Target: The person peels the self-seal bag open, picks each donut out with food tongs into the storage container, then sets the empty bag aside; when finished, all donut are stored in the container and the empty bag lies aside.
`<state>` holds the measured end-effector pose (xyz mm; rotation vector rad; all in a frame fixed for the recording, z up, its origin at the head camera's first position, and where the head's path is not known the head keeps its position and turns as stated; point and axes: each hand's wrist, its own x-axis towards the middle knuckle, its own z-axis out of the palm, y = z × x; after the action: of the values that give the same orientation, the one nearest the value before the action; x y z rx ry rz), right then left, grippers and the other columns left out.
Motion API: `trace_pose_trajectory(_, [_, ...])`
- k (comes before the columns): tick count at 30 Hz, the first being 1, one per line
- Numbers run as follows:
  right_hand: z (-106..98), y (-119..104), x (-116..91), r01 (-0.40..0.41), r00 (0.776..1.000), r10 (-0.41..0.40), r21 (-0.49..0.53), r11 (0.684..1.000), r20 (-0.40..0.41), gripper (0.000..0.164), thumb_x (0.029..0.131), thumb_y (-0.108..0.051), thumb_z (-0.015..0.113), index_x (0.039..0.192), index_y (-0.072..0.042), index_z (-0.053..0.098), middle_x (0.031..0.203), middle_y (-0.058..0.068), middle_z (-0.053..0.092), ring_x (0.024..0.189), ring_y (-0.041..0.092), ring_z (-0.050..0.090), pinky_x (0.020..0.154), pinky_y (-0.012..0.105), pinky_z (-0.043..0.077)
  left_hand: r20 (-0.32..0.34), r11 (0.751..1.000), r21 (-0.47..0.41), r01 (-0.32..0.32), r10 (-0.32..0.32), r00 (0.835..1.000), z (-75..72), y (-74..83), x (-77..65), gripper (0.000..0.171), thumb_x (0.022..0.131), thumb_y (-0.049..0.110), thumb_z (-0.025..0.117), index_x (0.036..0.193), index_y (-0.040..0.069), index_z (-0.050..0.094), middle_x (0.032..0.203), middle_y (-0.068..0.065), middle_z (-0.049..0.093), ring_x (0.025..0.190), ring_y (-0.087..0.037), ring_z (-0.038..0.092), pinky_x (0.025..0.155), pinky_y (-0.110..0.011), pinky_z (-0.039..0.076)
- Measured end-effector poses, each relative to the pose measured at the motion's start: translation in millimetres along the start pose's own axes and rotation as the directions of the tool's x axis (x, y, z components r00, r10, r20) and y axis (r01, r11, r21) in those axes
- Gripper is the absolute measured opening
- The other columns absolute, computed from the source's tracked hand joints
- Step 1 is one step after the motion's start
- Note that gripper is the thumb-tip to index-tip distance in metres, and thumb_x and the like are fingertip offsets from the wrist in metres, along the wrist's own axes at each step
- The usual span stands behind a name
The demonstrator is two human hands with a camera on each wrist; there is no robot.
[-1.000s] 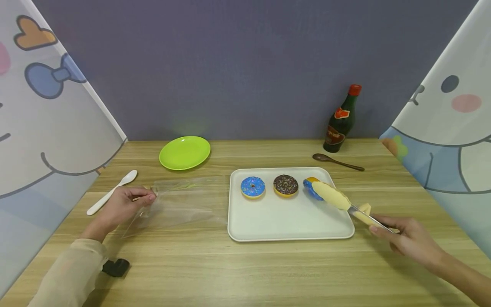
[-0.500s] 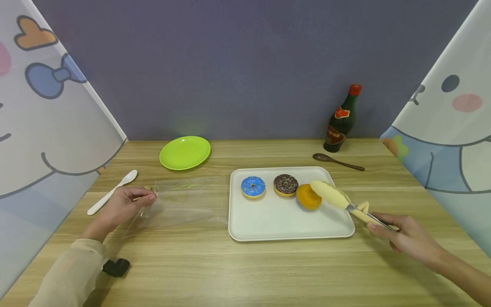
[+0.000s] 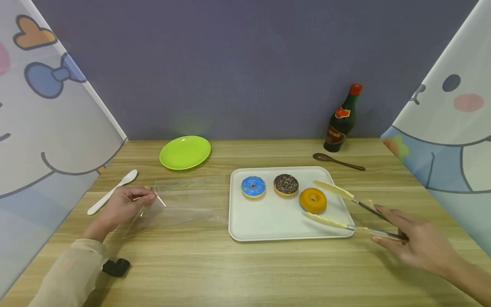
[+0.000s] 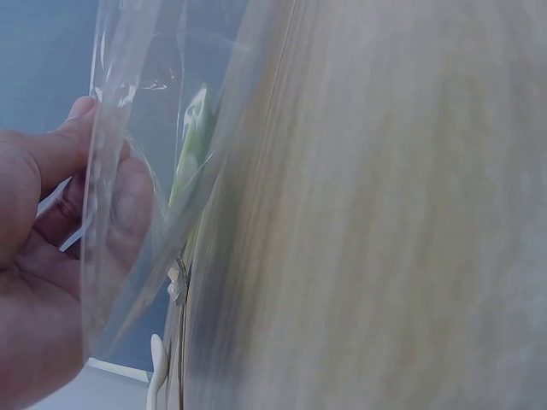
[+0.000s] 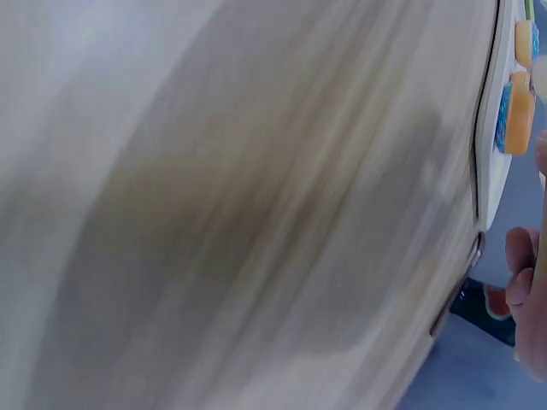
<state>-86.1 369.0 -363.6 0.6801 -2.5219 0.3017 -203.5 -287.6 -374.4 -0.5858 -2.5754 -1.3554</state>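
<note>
My left hand [image 3: 124,209] pinches the edge of a clear plastic bag [image 3: 192,213], which spreads rightward over the table; the left wrist view shows the thumb and fingers at its film. My right hand [image 3: 426,245] grips tongs [image 3: 334,190] with pale yellow tips, their two arms spread wide over the right end of a white tray [image 3: 276,228]. Between the tips lies an upside-down doughnut [image 3: 318,207], plain orange side up; its blue icing [image 5: 502,115] faces down in the right wrist view. A blue doughnut [image 3: 247,187] and a chocolate doughnut [image 3: 284,190] sit icing up to its left.
A green plate [image 3: 185,153] stands at the back left, and a white spoon [image 3: 111,194] lies beside my left hand. Behind the tray are a dark wooden spoon [image 3: 337,161] and a green bottle [image 3: 339,123]. A grey partition [image 3: 230,76] closes off the back.
The right-hand doughnut has turned over from blue side to plain side up and shifted slightly. The tongs have spread apart from it. My left hand stays in place with the bag.
</note>
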Motion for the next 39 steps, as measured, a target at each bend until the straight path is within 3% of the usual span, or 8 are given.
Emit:
trace_pose_trajectory(3, [-4.0, 4.3, 0.5, 0.086, 0.996, -0.087, -0.078, 0.993, -0.018, 0.076, 0.066, -0.049, 0.080, 0.126, -0.006, 0.060, 0.104, 0.015, 0.066, 0.061, 0.016, 0.063, 0.050, 0.035, 0.049, 0.003, 1.000, 0.011, 0.002, -0.002, 1.000, -0.1, 0.6, 0.1, 0.011, 0.088, -0.001, 0.066, 0.090, -0.011, 0.068, 0.085, -0.005, 0.068, 0.069, -0.005, 0.061, 0.056, -0.021, 0.051])
trace_pose_trajectory(11, [-6.4, 9.6, 6.2, 0.170, 0.985, -0.172, -0.118, 0.978, -0.001, 0.066, 0.084, -0.061, 0.059, 0.122, -0.006, 0.062, 0.102, 0.008, 0.065, 0.046, -0.009, 0.037, 0.034, 0.018, 0.029, 0.011, 1.000, 0.031, 0.004, -0.004, 1.000, 0.5, 2.3, 0.0, 0.012, 0.088, 0.001, 0.066, 0.090, -0.010, 0.069, 0.085, -0.004, 0.067, 0.069, -0.007, 0.061, 0.057, -0.022, 0.051])
trace_pose_trajectory(19, [-4.8, 16.8, 15.5, 0.291, 0.950, -0.308, -0.220, 0.931, -0.049, 0.064, 0.096, -0.058, 0.037, 0.113, -0.003, 0.065, 0.093, 0.006, 0.066, 0.043, 0.012, 0.050, 0.031, 0.028, 0.034, 0.007, 0.999, 0.035, 0.003, -0.003, 1.000, 0.6, 1.8, -1.2, 0.010, 0.088, 0.000, 0.066, 0.090, -0.009, 0.069, 0.084, -0.002, 0.067, 0.068, -0.007, 0.061, 0.057, -0.021, 0.051])
trace_pose_trajectory(25, [-1.7, 16.6, 14.8, 0.320, 0.937, -0.343, -0.234, 0.918, -0.063, 0.063, 0.098, -0.054, 0.035, 0.110, 0.001, 0.065, 0.089, 0.010, 0.067, 0.043, 0.019, 0.054, 0.031, 0.031, 0.037, 0.003, 1.000, 0.018, -0.012, 0.012, 1.000, -0.3, 1.7, -0.8, 0.009, 0.087, -0.001, 0.066, 0.089, -0.010, 0.069, 0.083, -0.006, 0.067, 0.068, -0.008, 0.060, 0.056, -0.021, 0.050])
trace_pose_trajectory(29, [2.6, 14.7, 9.4, 0.202, 0.975, -0.211, -0.127, 0.971, -0.067, 0.058, 0.088, -0.052, 0.060, 0.109, 0.002, 0.066, 0.093, 0.015, 0.068, 0.049, 0.021, 0.060, 0.038, 0.032, 0.043, 0.004, 1.000, 0.016, -0.009, 0.009, 1.000, -0.5, 1.3, -0.4, 0.009, 0.087, -0.001, 0.066, 0.090, -0.009, 0.069, 0.083, -0.004, 0.067, 0.067, -0.008, 0.060, 0.056, -0.021, 0.050])
trace_pose_trajectory(33, [6.9, 9.2, 5.6, -0.009, 0.999, 0.013, 0.094, 0.996, -0.046, 0.047, 0.069, -0.021, 0.084, 0.107, 0.003, 0.069, 0.081, 0.008, 0.069, 0.047, -0.001, 0.048, 0.041, 0.019, 0.038, 0.006, 1.000, 0.024, -0.003, 0.003, 1.000, -0.1, 1.3, -0.4, 0.010, 0.088, 0.000, 0.066, 0.090, -0.009, 0.069, 0.083, -0.004, 0.067, 0.068, -0.008, 0.060, 0.056, -0.021, 0.050])
trace_pose_trajectory(36, [7.4, 4.5, 5.5, -0.215, 0.976, 0.202, 0.262, 0.941, 0.075, 0.038, 0.074, -0.008, 0.079, 0.109, 0.004, 0.068, 0.062, -0.006, 0.059, 0.041, -0.005, 0.030, 0.036, 0.017, 0.028, 0.008, 0.999, 0.032, 0.003, -0.004, 1.000, 0.1, 1.9, -0.6, 0.010, 0.088, 0.001, 0.066, 0.090, -0.008, 0.069, 0.084, -0.003, 0.067, 0.068, -0.008, 0.060, 0.056, -0.020, 0.049])
trace_pose_trajectory(39, [4.8, 4.2, 6.9, -0.413, 0.907, 0.329, 0.396, 0.820, 0.264, 0.029, 0.089, -0.010, 0.067, 0.117, -0.001, 0.065, 0.049, -0.008, 0.041, 0.037, 0.002, 0.031, 0.032, 0.024, 0.029, 0.009, 0.999, 0.032, 0.010, -0.010, 1.000, 0.3, 2.6, -0.7, 0.010, 0.088, 0.001, 0.066, 0.090, -0.008, 0.070, 0.084, -0.002, 0.067, 0.068, -0.008, 0.060, 0.056, -0.021, 0.049])
